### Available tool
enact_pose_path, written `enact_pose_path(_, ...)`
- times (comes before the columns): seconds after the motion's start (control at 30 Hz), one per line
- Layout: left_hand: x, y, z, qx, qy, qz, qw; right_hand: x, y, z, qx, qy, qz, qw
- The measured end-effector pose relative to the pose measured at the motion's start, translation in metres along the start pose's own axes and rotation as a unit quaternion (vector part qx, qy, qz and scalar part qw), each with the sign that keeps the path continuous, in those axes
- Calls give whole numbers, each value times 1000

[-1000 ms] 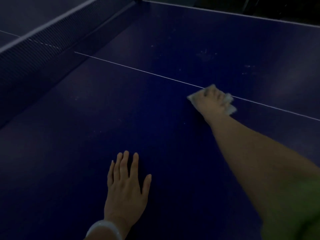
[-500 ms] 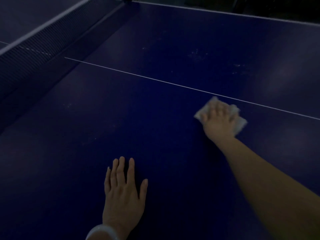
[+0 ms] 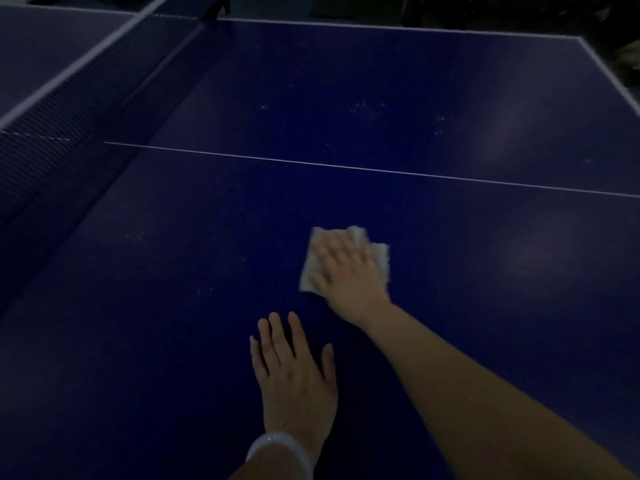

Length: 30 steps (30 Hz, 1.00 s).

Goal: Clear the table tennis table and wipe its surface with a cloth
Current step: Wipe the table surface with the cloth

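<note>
The dark blue table tennis table (image 3: 415, 98) fills the dim view, with a thin white centre line running across it. A white folded cloth (image 3: 380, 259) lies flat on the near half. My right hand (image 3: 349, 271) presses down on the cloth with its fingers spread flat over it. My left hand (image 3: 294, 375) rests flat on the table close to me, fingers straight, with a pale bracelet on the wrist. Faint pale smudges show on the far half of the surface.
The net (image 3: 65, 98) with its white top band runs along the left side. The table's white-edged far end and right corner (image 3: 585, 43) border dark floor and dim shapes beyond.
My right hand has slid the cloth from the white centre line back toward me. The left hand has stayed flat on the table. The view has shifted, showing more of the far end.
</note>
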<state>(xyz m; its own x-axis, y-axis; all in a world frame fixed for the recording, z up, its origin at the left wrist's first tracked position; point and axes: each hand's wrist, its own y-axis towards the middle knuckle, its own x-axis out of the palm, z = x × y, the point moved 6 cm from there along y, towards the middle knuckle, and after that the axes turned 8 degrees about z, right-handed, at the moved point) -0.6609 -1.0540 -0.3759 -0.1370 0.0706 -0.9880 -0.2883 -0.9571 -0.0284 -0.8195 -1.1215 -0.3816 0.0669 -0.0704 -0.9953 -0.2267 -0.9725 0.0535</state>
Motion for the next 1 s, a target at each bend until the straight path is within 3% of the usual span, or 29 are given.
enact_pose_path(0.07,-2,-3,0,12,-14,4,1000,-9,-29,60,124,-24,30,992)
enact_pose_path(0.13,-2,-4,-1,22,-19,-4,1000,-17,-74,115,278,10,46,959)
enact_pose_path(0.23,2,-5,-3,32,-20,-11,999,-17,-131,122,367,16,39,929)
enact_pose_path(0.43,-1,-4,-4,28,-51,-1,998,-4,-145,41,366,-9,66,928)
enact_pose_path(0.6,-7,-2,-11,42,-132,-6,990,-3,-129,37,343,-17,63,937)
enact_pose_path(0.7,-19,4,-44,110,-191,-44,974,-2,-128,38,336,-8,64,940)
enact_pose_path(0.77,-31,5,-86,143,-165,-18,976,-1,-128,39,338,-5,61,939)
enact_pose_path(0.87,-36,0,-155,125,-94,18,988,-2,-128,39,343,1,58,938)
enact_pose_path(1.0,-27,-8,-184,159,-29,-4,987,-3,-125,39,365,10,43,930)
